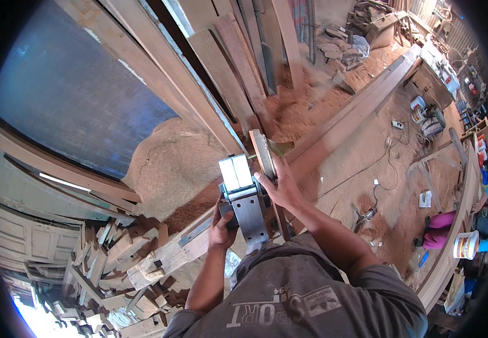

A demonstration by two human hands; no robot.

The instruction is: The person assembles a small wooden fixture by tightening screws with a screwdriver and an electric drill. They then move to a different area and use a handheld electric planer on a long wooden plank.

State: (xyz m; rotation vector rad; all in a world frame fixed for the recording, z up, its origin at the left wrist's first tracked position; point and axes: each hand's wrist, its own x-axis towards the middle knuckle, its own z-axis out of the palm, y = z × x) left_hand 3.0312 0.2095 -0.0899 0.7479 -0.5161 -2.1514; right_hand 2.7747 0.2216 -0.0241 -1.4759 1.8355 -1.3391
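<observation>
In front of my torso is what looks like a power planer (249, 217), its flat metal sole facing up. One end plate is bright white with glare, and the grey plate has screw holes. My left hand (220, 227) is closed around a dark part on the planer's left side. Along its right side runs a narrow wooden strip (263, 155), slanting away from me. My right hand (280, 186) grips this strip, thumb towards the planer and fingers on the far side. Whether strip and planer touch is hard to see.
Long boards (221, 73) lean ahead of me by a large bluish panel (86, 84). A long beam (345, 118) stretches away right over sawdust. Scrap wood (125, 253) is heaped at left. Cables (390, 152) cross the floor; a person in pink trousers (440, 228) is at right, near a white bucket (466, 245).
</observation>
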